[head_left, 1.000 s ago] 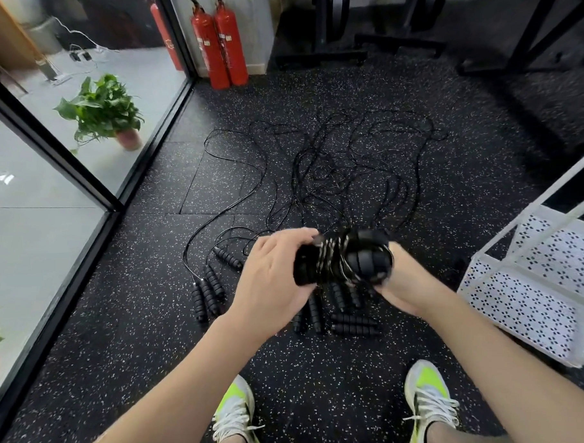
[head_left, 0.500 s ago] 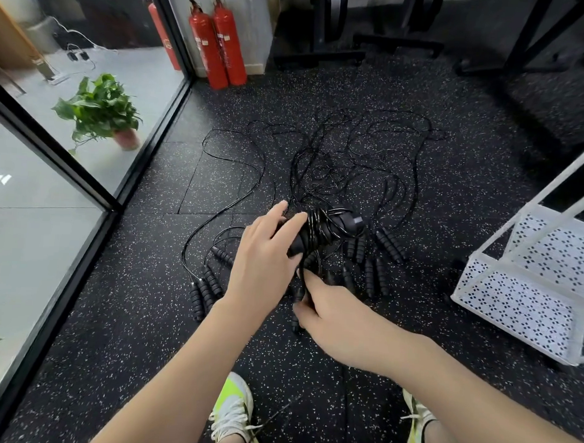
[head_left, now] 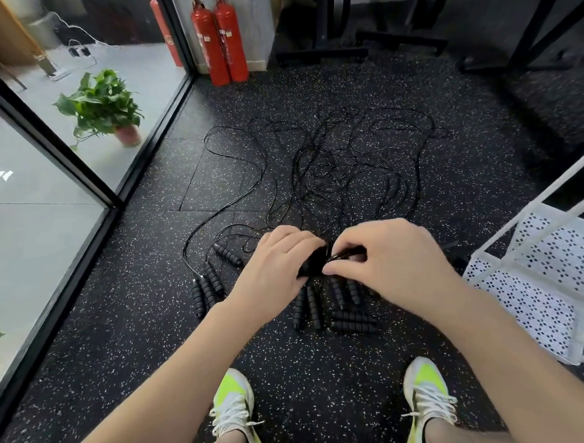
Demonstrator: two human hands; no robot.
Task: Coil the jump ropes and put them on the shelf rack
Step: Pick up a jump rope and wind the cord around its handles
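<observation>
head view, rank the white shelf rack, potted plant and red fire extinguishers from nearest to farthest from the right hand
1. White shelf rack: just to the right of the right hand, on the floor.
2. Red fire extinguishers: far ahead and left, against the wall.
3. Potted plant: far left, behind the glass.
The last two are nearly too close to call.

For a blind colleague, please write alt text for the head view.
Both hands, left and right, grip a black rope bundle above loose ropes on a speckled floor; a white rack stands right.
</observation>
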